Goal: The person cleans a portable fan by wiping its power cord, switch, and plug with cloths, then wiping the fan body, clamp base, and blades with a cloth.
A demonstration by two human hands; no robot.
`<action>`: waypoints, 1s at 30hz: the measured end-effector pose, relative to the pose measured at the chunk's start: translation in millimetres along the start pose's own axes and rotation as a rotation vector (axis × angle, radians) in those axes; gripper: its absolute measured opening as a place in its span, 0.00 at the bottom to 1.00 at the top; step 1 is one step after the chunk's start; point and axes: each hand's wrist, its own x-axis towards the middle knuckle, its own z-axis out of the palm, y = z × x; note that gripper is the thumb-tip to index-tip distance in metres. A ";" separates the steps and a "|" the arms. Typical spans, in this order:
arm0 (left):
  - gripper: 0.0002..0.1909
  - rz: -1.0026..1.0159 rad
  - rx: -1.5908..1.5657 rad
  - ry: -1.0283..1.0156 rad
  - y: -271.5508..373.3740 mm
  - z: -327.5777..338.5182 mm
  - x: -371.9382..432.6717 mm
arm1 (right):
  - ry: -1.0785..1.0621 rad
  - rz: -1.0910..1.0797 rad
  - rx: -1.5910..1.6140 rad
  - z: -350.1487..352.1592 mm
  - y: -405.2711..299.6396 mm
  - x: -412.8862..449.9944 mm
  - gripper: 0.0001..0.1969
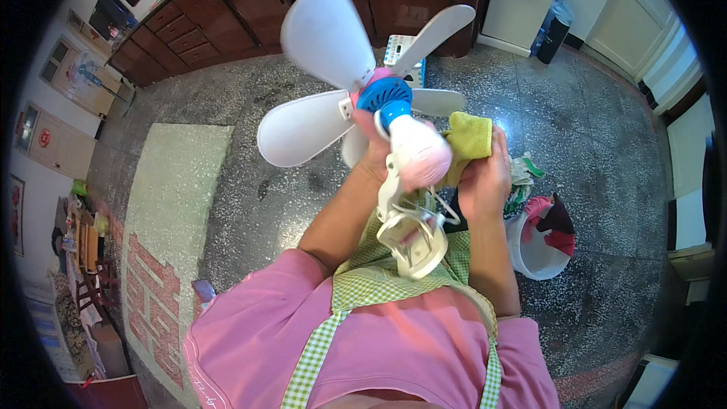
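A clip-on electric fan (423,153) with several white blades, a blue motor housing and a pink hub is held up before my chest. Around its neck, just below the blue housing, my left hand (375,145) is closed. A yellow-green cloth (471,136) is in my right hand (487,182), to the right of the fan's white and pink rear, which looks blurred. The fan's cream clip (417,244) hangs over my green checked apron (392,295). The rear of the fan partly hides the fingers of my left hand.
On the speckled floor at my right stands a white bucket (539,250) with pink and dark cloths over its rim. Green and white cloths (522,179) lie beside it. A patterned stool (417,76) is behind the blades, near dark wooden cabinets (238,0). A pale mat (176,182) lies at left.
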 end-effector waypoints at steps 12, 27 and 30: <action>0.23 -0.342 0.465 0.008 -0.2 0.6 5.8 | 0.042 -0.269 -0.436 -6.3 2.5 2.9 0.24; 0.10 -0.106 0.745 0.606 -11.1 -19.6 -59.9 | 0.167 -0.285 -0.186 -20.3 -7.5 21.1 0.21; 0.13 -0.127 0.633 0.739 -5.9 -33.9 -74.9 | 0.197 -0.275 -0.172 -22.7 -6.0 22.2 0.21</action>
